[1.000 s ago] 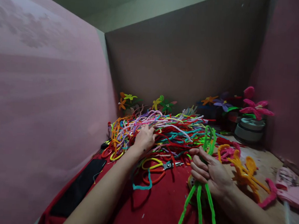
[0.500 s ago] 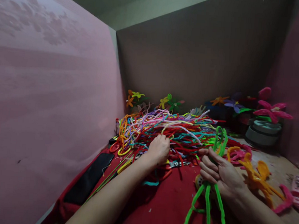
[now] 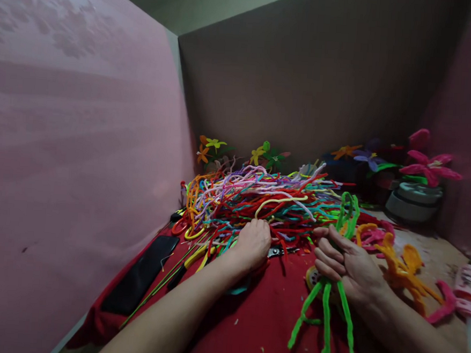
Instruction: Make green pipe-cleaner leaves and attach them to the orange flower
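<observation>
My left hand (image 3: 254,243) is closed at the front edge of a tangled heap of coloured pipe cleaners (image 3: 237,198). A pale yellow pipe cleaner (image 3: 276,199) rises from its fingers and curves right over the heap. My right hand (image 3: 344,262) has its fingers curled round a bent green pipe cleaner piece (image 3: 327,323); green loops stand above the hand and several legs hang below it. Part of a pair of pliers (image 3: 275,252) shows beside my left hand.
A black phone (image 3: 140,274) and yellow-handled pliers (image 3: 198,254) lie on the red cloth (image 3: 266,318) at left. Orange pipe cleaner shapes (image 3: 408,269) lie at right. Pipe cleaner flowers (image 3: 432,164) stand behind, one above a grey pot (image 3: 413,202).
My left hand has moved slightly right and down, and the pale yellow pipe cleaner now shows as a long curve from it. My right hand still holds the green piece.
</observation>
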`<act>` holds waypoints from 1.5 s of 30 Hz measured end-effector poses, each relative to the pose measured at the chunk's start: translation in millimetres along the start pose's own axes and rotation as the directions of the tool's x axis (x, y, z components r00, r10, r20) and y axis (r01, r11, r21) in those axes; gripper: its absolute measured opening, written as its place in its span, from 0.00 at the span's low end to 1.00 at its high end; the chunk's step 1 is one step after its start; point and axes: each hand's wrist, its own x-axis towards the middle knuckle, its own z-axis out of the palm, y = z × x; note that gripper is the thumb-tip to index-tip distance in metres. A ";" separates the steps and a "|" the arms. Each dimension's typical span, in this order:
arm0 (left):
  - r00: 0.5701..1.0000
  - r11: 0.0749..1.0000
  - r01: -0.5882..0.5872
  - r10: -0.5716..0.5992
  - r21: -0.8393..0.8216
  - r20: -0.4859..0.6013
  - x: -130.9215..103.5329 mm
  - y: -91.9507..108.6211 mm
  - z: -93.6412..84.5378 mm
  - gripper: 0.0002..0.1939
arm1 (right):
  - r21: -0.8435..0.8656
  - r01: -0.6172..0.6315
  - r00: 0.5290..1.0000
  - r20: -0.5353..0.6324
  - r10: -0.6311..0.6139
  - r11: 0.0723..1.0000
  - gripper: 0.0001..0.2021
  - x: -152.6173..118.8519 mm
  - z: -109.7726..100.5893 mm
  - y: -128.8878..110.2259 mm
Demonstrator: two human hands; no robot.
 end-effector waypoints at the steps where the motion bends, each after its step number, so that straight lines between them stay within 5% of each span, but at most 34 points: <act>1: 1.000 1.000 -0.004 0.004 0.000 -0.004 1.1 -2.0 -0.9 0.12 | -0.001 0.000 1.000 -0.001 0.000 1.000 0.15 0.0 0.4 -0.2; 12: 0.996 0.995 0.018 -0.026 -0.096 -0.089 40.3 -75.7 -9.3 0.13 | -0.009 0.040 0.999 -0.002 -0.040 0.999 0.14 -1.6 5.2 -2.4; 22: 0.975 0.966 0.126 -0.162 -0.226 -0.150 63.9 -89.0 -2.8 0.13 | 0.032 0.027 0.999 -0.042 -0.026 0.999 0.14 -0.7 6.0 -3.3; 32: 0.995 0.937 0.049 -0.077 -0.346 -0.068 47.4 -86.4 -23.6 0.13 | 0.019 0.033 0.999 -0.032 -0.032 0.999 0.10 -1.3 6.4 -2.4; 38: 0.982 0.910 0.051 -0.119 -0.411 -0.143 19.7 -77.0 -49.1 0.12 | 0.033 0.051 0.998 -0.047 -0.050 0.998 0.14 -2.1 8.6 -3.8; 42: 0.997 0.908 0.065 -0.039 -0.414 0.071 -13.4 -70.4 -66.7 0.12 | 0.026 0.055 0.997 -0.059 -0.053 0.998 0.16 -1.2 8.1 -4.6; 45: 0.963 0.847 0.065 0.084 -0.528 0.254 -39.8 -72.3 -81.1 0.12 | 0.011 0.061 0.997 -0.042 -0.060 0.998 0.15 -0.7 5.4 -4.4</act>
